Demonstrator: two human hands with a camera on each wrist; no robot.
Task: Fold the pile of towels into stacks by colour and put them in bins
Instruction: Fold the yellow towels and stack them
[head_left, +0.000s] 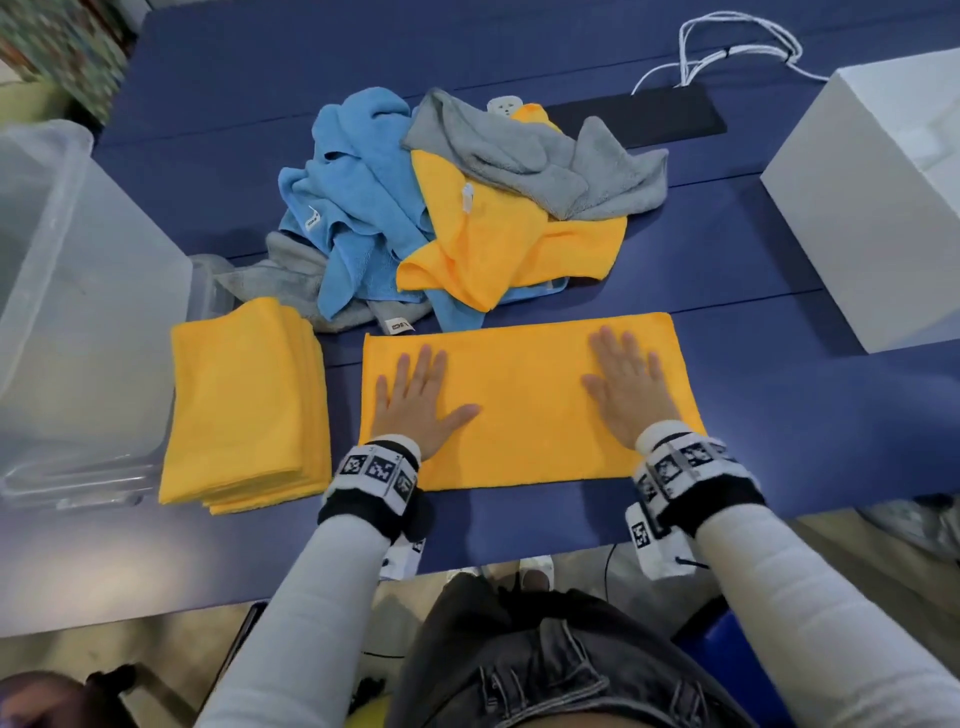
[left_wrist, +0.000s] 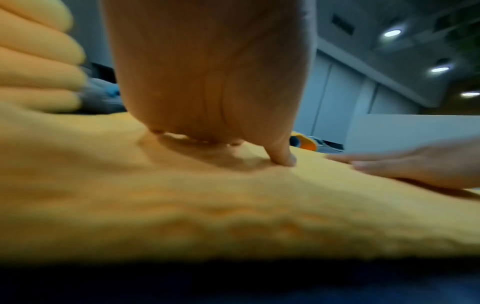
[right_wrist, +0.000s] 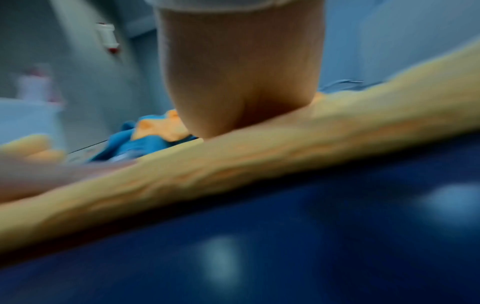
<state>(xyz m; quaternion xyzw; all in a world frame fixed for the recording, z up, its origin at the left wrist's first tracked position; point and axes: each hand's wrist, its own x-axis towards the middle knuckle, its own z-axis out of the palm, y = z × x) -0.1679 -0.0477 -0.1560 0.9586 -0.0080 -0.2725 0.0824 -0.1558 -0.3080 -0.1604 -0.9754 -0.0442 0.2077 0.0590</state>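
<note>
A yellow towel, folded into a long rectangle, lies flat on the blue table in front of me. My left hand presses flat on its left part with fingers spread. My right hand lies flat on its right part. In the left wrist view my left hand pushes into the yellow towel, and the right hand shows at the right. In the right wrist view my right hand rests on the towel. A stack of folded yellow towels sits to the left.
A loose pile of blue, grey and yellow towels lies behind the flat towel. A clear plastic bin stands at the left, a white box at the right. A black pad with white cables lies at the back.
</note>
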